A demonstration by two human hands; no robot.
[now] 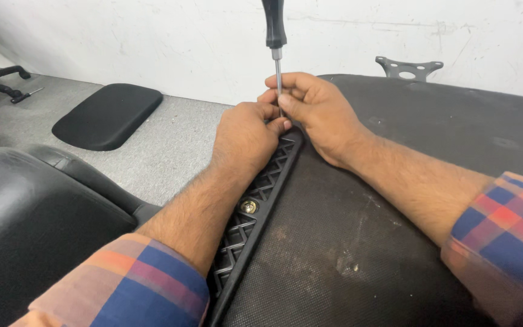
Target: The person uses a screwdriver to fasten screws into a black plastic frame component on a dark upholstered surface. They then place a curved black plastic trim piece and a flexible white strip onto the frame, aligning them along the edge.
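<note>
both hands (276,115) pinching upright screwdriver (275,36)

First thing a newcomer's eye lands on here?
Centre frame, the left hand and right hand pinch the metal shaft of a black-handled screwdriver standing upright on a black lattice bracket. Lower on that bracket sits a brass-coloured bolt. A loose black pad lies on the grey floor, upper left.

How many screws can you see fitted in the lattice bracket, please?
1: a brass-coloured screw sits mid-bracket, beside the left forearm. Another may be hidden under both hands, where the screwdriver tip meets the lattice bracket.
</note>
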